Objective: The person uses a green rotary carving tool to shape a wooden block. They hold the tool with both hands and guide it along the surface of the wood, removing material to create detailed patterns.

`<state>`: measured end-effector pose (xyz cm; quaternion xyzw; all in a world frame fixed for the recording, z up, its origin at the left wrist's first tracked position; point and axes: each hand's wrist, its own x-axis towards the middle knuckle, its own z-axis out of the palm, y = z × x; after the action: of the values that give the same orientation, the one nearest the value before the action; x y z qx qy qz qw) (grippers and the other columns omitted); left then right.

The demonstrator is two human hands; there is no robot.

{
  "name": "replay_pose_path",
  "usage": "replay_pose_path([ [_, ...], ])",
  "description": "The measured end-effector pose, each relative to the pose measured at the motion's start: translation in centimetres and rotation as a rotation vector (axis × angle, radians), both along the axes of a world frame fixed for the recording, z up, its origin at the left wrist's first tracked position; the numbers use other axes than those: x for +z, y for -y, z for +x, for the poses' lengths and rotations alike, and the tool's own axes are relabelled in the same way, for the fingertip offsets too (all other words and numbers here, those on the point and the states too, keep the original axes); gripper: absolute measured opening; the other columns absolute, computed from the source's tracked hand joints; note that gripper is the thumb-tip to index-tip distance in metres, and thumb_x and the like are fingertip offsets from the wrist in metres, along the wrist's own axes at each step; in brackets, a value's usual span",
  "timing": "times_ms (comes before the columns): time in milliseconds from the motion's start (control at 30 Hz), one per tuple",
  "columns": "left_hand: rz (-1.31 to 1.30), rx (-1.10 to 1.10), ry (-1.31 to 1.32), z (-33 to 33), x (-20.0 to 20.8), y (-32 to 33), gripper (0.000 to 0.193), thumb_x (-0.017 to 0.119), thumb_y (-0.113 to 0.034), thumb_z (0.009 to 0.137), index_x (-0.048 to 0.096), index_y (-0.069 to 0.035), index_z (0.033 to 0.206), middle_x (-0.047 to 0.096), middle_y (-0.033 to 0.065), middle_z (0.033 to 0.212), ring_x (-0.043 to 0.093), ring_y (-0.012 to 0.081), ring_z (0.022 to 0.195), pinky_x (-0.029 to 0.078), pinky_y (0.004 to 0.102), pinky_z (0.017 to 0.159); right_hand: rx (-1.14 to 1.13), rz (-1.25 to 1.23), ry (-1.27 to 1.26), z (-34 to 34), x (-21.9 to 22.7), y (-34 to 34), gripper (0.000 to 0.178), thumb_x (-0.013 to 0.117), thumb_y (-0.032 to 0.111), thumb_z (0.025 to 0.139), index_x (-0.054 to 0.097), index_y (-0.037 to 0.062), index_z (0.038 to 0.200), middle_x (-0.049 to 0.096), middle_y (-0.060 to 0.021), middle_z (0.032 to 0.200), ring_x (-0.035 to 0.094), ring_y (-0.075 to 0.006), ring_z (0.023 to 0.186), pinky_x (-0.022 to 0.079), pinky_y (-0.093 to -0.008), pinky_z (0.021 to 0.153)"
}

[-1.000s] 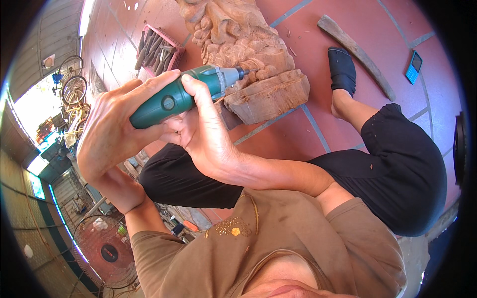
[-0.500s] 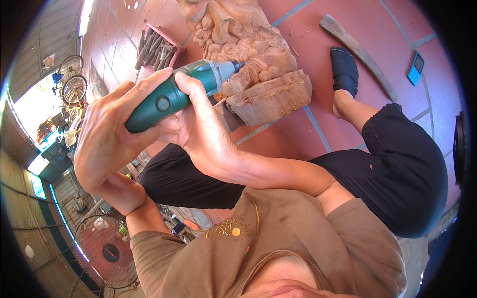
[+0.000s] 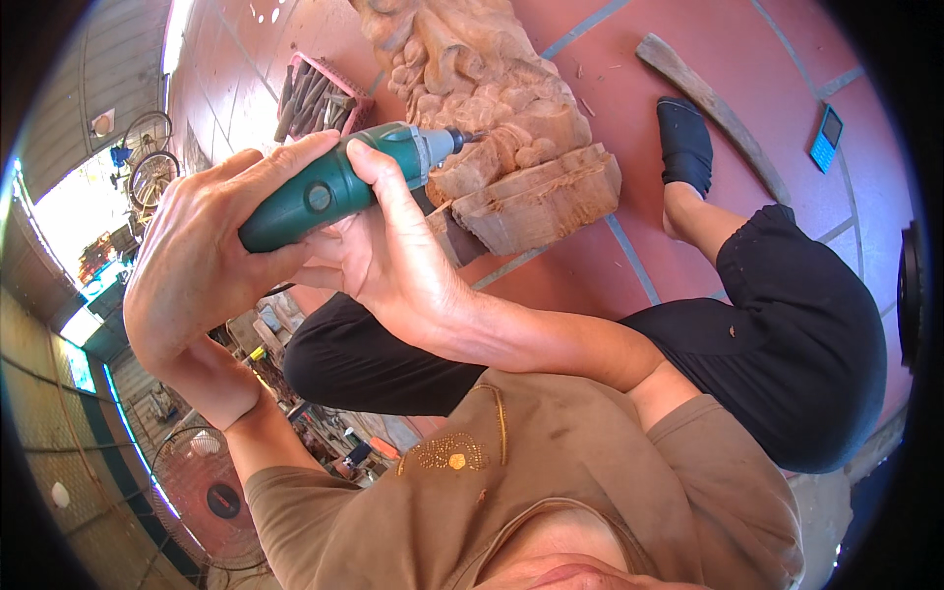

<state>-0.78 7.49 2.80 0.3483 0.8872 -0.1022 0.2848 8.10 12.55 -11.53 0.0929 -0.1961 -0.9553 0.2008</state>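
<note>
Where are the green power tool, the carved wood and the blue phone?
Green power tool (image 3: 336, 187): head view, side of its green body.
Carved wood (image 3: 501, 103): head view, middle of its carved face.
Blue phone (image 3: 827, 138): head view, middle of its front.

I see bright light, a blown-out opening (image 3: 59, 218) at left, pale glare on upper-left floor (image 3: 248, 103), bent, blackened edges.

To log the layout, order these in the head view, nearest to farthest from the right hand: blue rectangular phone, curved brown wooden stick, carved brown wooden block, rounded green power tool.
1. Rounded green power tool: gripped by the right hand.
2. Carved brown wooden block: ahead, slightly right.
3. Curved brown wooden stick: farther right.
4. Blue rectangular phone: farthest right.
</note>
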Motion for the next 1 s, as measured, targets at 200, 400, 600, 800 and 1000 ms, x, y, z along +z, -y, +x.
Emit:
replay_pose_path([
  [200, 0.014, -0.027, 0.017, -0.6, -0.4, -0.4, 0.07, 0.073, -0.01, 0.062, 0.059, -0.014, 0.13, 0.065, 0.0144, 0.085, 0.064, 0.035, 0.077, 0.049, 0.0401, 0.068, -0.027, -0.024, -0.007, -0.4, -0.4, -0.2, 0.058, 0.043, 0.058, 0.096, 0.05, 0.0106, 0.129, 0.063, -0.0081, 0.119, 0.062, -0.0254, 0.109, 0.045, -0.0496, 0.098],
  [400, 0.029, -0.063, 0.03, -1.1, -0.5, -0.6, 0.072, 0.081, -0.019, 0.06, 0.06, -0.012, 0.129, 0.067, 0.014, 0.09, 0.065, 0.0349, 0.079, 0.05, 0.0393, 0.069, -0.016, -0.038, 0.015, -0.6, -0.4, -0.3, 0.057, 0.043, 0.057, 0.097, 0.051, 0.0099, 0.126, 0.064, -0.0084, 0.117, 0.063, -0.0258, 0.107, 0.046, -0.0494, 0.098],
  [600, 0.019, -0.084, 0.045, -1.6, -0.7, -1.1, 0.071, 0.082, -0.022, 0.062, 0.061, -0.011, 0.128, 0.068, 0.014, 0.092, 0.065, 0.0339, 0.081, 0.05, 0.0387, 0.07, -0.019, -0.035, 0.036, -0.9, -0.4, -0.5, 0.059, 0.042, 0.059, 0.096, 0.051, 0.0089, 0.126, 0.064, -0.0096, 0.117, 0.064, -0.0261, 0.105, 0.048, -0.0481, 0.095],
  [800, 0.043, -0.095, 0.085, -2.1, -0.8, -1.4, 0.072, 0.082, -0.022, 0.061, 0.061, -0.01, 0.129, 0.067, 0.0148, 0.09, 0.065, 0.0336, 0.079, 0.05, 0.0383, 0.069, -0.059, -0.008, 0.013, -0.8, -0.7, -0.5, 0.064, 0.049, 0.062, 0.091, 0.048, 0.0101, 0.129, 0.062, -0.0085, 0.12, 0.061, -0.0241, 0.109, 0.048, -0.0466, 0.097],
  [1000, 0.023, -0.062, 0.056, -1.4, -0.6, -1.6, 0.068, 0.076, -0.012, 0.062, 0.061, -0.01, 0.128, 0.067, 0.015, 0.088, 0.065, 0.034, 0.078, 0.05, 0.0387, 0.068, -0.06, -0.028, 0.038, -0.7, -0.3, -0.8, 0.06, 0.043, 0.057, 0.096, 0.049, 0.007, 0.129, 0.063, -0.0112, 0.119, 0.062, -0.0269, 0.109, 0.048, -0.0482, 0.096],
])
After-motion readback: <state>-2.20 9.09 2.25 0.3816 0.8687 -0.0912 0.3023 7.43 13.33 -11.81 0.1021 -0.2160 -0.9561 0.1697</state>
